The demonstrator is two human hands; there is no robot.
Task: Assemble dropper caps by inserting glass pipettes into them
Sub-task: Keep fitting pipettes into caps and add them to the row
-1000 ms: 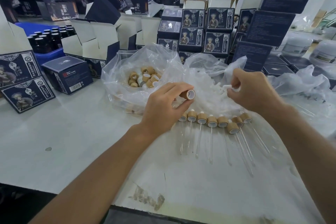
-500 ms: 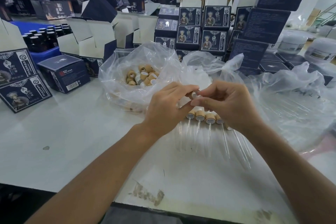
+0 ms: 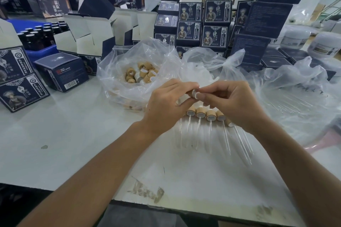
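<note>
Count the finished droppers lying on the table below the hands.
5 visible, in one row: caps at and a partly covered one. The right hand may hide more.

Dark printed boxes (image 3: 203, 24) stand stacked at the far side of the white counter (image 3: 64, 143). Far left, a blue tray (image 3: 38, 51) holds dark bottles (image 3: 40, 35). White jars (image 3: 310, 42) sit far right.

Two hands, left (image 3: 166, 105) and right (image 3: 234, 105), meet over a dropper cap (image 3: 194, 94) above a row of assembled droppers (image 3: 204, 114) on the bench (image 3: 73, 134)
</note>
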